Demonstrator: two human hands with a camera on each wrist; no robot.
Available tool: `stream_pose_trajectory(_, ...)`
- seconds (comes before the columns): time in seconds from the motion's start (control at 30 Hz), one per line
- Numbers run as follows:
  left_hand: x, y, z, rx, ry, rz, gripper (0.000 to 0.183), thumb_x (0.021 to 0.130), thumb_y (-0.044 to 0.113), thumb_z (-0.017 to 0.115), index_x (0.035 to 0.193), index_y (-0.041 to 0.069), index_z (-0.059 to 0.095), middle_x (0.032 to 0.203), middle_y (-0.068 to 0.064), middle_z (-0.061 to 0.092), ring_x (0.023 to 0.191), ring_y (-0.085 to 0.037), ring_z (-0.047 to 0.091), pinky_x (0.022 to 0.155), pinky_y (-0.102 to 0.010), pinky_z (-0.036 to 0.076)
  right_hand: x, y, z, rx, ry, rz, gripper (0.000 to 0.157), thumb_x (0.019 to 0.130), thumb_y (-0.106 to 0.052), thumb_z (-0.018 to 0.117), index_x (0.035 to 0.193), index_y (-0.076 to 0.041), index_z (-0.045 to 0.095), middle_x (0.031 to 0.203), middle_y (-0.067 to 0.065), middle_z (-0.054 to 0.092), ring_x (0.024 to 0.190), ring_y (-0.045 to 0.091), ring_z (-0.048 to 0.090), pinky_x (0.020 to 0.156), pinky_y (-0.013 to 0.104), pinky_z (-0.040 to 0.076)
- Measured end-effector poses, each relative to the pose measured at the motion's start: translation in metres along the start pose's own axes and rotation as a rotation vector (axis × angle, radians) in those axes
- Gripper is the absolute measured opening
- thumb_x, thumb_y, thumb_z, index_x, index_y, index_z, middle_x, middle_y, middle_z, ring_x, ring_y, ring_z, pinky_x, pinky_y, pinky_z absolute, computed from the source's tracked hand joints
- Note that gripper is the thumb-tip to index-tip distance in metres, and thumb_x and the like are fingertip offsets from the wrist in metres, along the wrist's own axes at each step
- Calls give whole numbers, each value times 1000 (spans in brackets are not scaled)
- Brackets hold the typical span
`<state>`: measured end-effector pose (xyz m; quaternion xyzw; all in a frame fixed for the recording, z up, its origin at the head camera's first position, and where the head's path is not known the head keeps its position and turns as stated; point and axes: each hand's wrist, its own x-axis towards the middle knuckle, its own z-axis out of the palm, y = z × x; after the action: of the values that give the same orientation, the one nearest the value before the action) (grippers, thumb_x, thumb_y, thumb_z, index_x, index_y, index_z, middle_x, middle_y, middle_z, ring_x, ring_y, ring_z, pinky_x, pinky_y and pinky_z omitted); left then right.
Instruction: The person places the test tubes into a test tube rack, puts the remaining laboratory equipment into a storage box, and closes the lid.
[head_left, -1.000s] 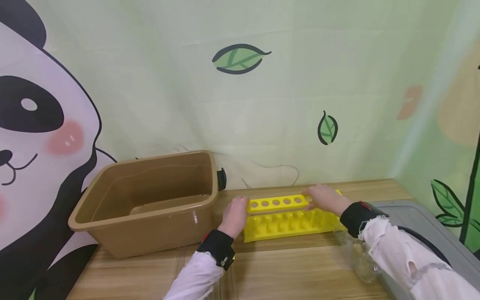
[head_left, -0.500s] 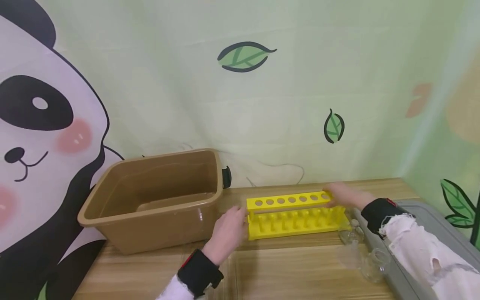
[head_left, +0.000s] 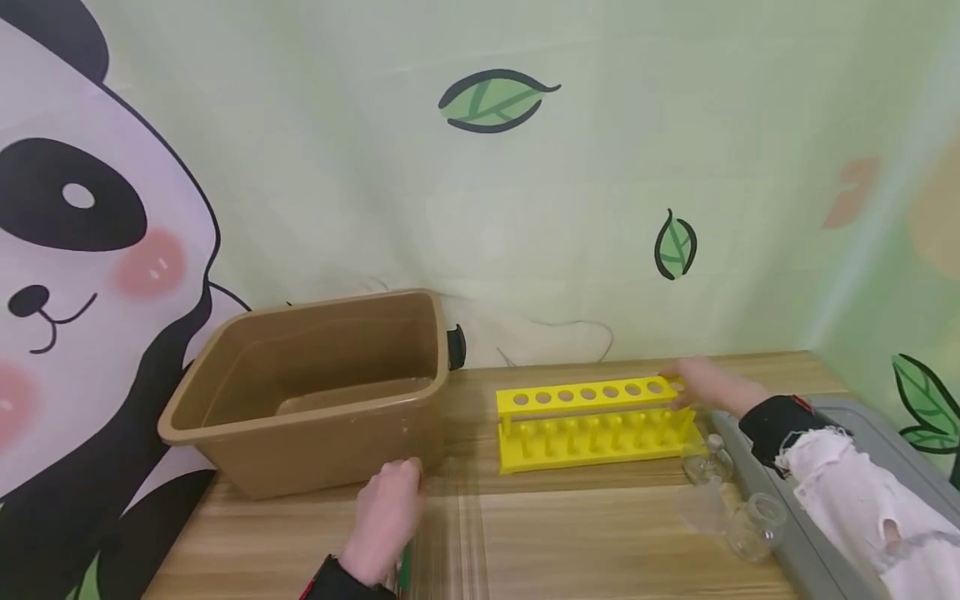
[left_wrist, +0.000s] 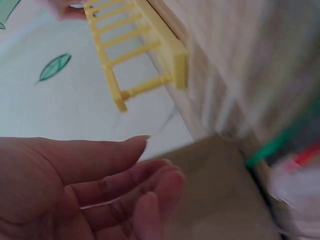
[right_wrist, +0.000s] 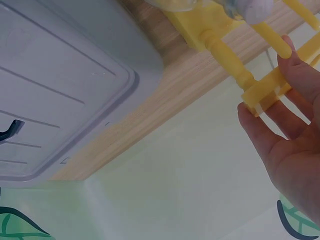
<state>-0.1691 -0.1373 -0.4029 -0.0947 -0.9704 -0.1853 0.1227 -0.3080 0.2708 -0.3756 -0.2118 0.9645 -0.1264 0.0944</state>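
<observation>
A yellow test tube rack (head_left: 588,457) stands upright on the wooden table, its row of round holes along the top bar. At the right end of that bar, my right hand (head_left: 712,387) holds on, thumb on one side and fingers on the other, as the right wrist view of the hand (right_wrist: 295,140) shows. My left hand (head_left: 386,517) is in front of the brown bin, away from the rack. In the left wrist view its fingers (left_wrist: 160,195) are loosely bent with nothing between them. Beside it lie blurred clear tubes and a green strip (left_wrist: 280,145).
The brown bin (head_left: 300,454) stands at the left rear. Two small clear glass bottles, one upright (head_left: 708,462) and one on its side (head_left: 756,527), are at the rack's right front. A grey plastic lid or box (right_wrist: 60,85) lies along the right edge; a printed cloth hangs behind.
My left hand has let go of the rack's left end and moved left and toward me. The right hand has slid to the bar's right end and keeps hold there.
</observation>
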Motion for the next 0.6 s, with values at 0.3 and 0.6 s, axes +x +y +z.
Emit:
stream_pose_trajectory(0.3, -14, -15, 6, -20, -75, -92, 14, 75, 5, 71, 70, 4, 58, 57, 2, 48, 42, -6, 40, 38, -21, 30, -2, 1, -2, -21, 13, 1, 47, 73, -3, 73, 111, 15, 54, 107, 29, 55, 99, 43, 50, 82, 50, 40)
stream_pose_trajectory(0.6, -16, -20, 21, 44, -23, -145, 29, 73, 11, 72, 59, 10, 47, 53, 0, 47, 46, -16, 47, 41, -32, 35, -1, -3, -1, -6, 10, 6, 47, 72, -3, 74, 111, 14, 55, 106, 28, 56, 98, 42, 51, 81, 49, 41)
